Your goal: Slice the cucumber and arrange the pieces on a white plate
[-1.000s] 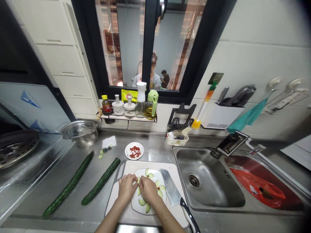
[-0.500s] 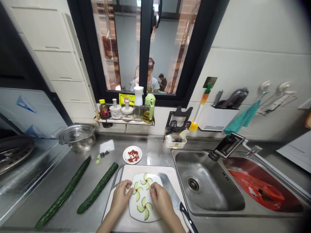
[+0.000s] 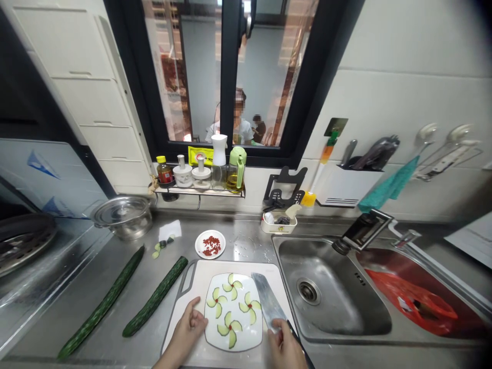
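A white squarish plate [image 3: 235, 342] bears several flower shapes of cucumber slices [image 3: 230, 328] with small red centres. It sits on a pale cutting board [image 3: 192, 287]. Beside the plate's left rim is my left hand [image 3: 188, 328], fingers loosely bent and apart, a fingertip at or very near the rim. Right of the plate, my right hand [image 3: 285, 346] is over the board with thumb and forefinger apart, partly covering the kitchen knife [image 3: 268, 300]; whether it touches the knife I cannot tell. A small white dish [image 3: 200, 251] behind the board holds red bits [image 3: 211, 246].
Two long cucumbers [image 3: 156, 297] lie on the steel counter at left, with cut ends [image 3: 157, 251] and a white paper [image 3: 169, 229] behind. A lidded pot [image 3: 123, 218] stands back left. On the right is a double sink [image 3: 330, 302] with a red bag [image 3: 418, 302].
Both hands have drawn back from over the plate, the left to its left rim and the right toward the knife. The right-hand cucumber flower is now uncovered.
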`<state>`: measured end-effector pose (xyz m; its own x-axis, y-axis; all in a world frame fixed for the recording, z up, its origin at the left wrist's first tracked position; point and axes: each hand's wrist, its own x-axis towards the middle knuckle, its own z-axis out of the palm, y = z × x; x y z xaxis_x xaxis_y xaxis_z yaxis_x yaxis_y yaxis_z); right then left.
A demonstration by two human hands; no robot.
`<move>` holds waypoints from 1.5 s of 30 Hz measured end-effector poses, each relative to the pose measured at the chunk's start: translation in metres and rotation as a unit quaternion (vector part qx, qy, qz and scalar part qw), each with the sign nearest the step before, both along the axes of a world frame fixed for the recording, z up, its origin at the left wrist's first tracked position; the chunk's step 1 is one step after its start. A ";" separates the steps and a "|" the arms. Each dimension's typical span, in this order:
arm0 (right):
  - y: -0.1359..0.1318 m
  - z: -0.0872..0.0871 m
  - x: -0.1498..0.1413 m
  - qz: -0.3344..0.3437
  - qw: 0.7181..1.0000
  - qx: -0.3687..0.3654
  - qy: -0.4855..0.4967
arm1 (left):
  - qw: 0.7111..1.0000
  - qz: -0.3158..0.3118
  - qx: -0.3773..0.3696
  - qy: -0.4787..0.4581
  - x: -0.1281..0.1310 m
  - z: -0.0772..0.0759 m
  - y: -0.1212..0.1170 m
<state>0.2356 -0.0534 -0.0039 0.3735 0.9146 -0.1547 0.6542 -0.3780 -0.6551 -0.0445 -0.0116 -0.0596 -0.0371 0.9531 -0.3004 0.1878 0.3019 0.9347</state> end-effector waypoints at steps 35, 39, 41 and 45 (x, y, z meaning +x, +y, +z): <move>0.012 -0.009 -0.019 -0.051 0.906 -0.035 0.418 | 0.986 -0.057 -0.078 -0.136 0.010 0.032 -0.006; 0.011 0.016 -0.024 -0.045 0.870 -0.020 0.491 | 0.989 -0.056 -0.045 -0.133 0.005 0.051 -0.001; 0.014 0.031 -0.032 -0.025 0.840 -0.030 0.541 | 0.991 -0.027 -0.024 -0.125 0.005 0.062 0.001; 0.024 0.055 -0.048 -0.030 0.813 -0.035 0.580 | 0.992 0.027 -0.001 -0.121 0.007 0.079 -0.001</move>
<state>0.1874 -0.0297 0.0510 -0.0170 0.8735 -0.4866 -0.4092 -0.4501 -0.7937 -0.0377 -0.0128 0.0193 -0.0141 0.9511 -0.3086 -0.0582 0.3074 0.9498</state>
